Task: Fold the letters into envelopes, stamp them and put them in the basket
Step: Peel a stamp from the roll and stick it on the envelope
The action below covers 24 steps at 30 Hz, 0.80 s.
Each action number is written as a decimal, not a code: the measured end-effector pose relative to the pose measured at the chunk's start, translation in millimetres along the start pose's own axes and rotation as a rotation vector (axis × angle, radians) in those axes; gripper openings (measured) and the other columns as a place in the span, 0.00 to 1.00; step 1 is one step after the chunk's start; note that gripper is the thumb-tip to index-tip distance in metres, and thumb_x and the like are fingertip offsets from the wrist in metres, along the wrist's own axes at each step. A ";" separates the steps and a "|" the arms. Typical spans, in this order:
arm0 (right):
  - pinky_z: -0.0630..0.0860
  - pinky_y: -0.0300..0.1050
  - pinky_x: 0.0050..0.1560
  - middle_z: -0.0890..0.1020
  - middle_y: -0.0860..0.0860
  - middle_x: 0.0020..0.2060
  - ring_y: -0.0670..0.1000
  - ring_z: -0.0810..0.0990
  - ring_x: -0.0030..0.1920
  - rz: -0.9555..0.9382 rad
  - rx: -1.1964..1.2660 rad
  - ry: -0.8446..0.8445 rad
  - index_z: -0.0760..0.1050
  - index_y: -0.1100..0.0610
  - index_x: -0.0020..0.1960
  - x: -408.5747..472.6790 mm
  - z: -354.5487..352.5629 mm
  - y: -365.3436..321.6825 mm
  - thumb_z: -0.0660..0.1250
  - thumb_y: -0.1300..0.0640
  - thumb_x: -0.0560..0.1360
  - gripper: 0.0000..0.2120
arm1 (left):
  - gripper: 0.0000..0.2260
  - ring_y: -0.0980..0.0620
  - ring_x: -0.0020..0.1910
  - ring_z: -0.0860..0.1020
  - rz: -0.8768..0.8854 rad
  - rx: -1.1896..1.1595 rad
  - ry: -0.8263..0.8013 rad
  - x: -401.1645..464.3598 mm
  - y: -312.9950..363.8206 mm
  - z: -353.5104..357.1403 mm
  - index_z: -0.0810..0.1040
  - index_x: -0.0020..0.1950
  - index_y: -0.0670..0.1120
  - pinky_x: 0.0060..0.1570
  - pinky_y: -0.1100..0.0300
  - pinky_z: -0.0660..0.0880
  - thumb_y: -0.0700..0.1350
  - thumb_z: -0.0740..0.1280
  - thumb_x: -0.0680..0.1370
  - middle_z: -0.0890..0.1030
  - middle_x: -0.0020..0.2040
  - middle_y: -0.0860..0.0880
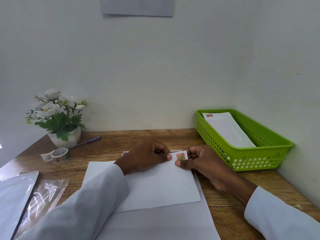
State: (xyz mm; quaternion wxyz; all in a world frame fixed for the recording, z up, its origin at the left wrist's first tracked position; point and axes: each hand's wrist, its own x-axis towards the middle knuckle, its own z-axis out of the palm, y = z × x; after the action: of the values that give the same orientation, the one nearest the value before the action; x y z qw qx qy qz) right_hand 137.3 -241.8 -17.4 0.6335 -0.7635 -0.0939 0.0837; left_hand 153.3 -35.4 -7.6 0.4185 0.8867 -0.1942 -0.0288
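A white envelope [161, 186] lies on a larger white sheet [155, 222] in the middle of the wooden desk. A small stamp [181, 156] with a red and green picture sits at the envelope's far right corner. My left hand [147, 157] and my right hand [199, 163] both pinch the stamp from either side, thumbs on top. The green plastic basket [270, 153] stands at the right against the wall and holds stamped white envelopes [226, 129].
A potted white flower [57, 118] stands at the back left, with a purple pen [86, 142] and a roll of patterned tape [59, 155] beside it. Clear plastic sleeves [26, 196] lie at the near left. A dark sheet edge [124, 153] shows behind my left hand.
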 end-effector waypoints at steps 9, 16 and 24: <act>0.75 0.39 0.35 0.84 0.50 0.33 0.47 0.81 0.34 -0.030 -0.015 0.054 0.81 0.58 0.37 -1.3 6.7 -1.9 0.71 0.52 0.76 0.12 | 0.05 0.59 0.34 0.78 -0.019 -0.050 0.005 -0.7 4.5 3.8 0.85 0.45 0.50 0.39 0.62 0.74 0.47 0.69 0.78 0.84 0.38 0.52; 0.81 0.44 0.44 0.87 0.54 0.48 0.53 0.86 0.48 0.066 0.132 -0.071 0.82 0.59 0.56 -5.7 1.0 -8.6 0.75 0.62 0.71 0.13 | 0.08 0.57 0.33 0.77 -0.054 -0.054 0.090 -1.8 7.0 -2.3 0.84 0.40 0.49 0.37 0.59 0.73 0.47 0.69 0.78 0.84 0.36 0.51; 0.83 0.48 0.48 0.86 0.58 0.51 0.56 0.85 0.52 -0.082 0.397 -0.029 0.79 0.65 0.57 -15.5 -5.9 -44.6 0.74 0.67 0.68 0.18 | 0.05 0.49 0.32 0.79 -0.142 -0.536 0.428 9.6 58.6 -36.7 0.84 0.43 0.39 0.34 0.61 0.77 0.37 0.70 0.76 0.84 0.37 0.43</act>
State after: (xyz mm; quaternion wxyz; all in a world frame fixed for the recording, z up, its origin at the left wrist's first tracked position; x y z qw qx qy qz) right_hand 122.1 -243.3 27.6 0.7731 -0.6177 -0.1157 0.0858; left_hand 151.2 -45.7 61.4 0.6648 0.7425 -0.0253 0.0787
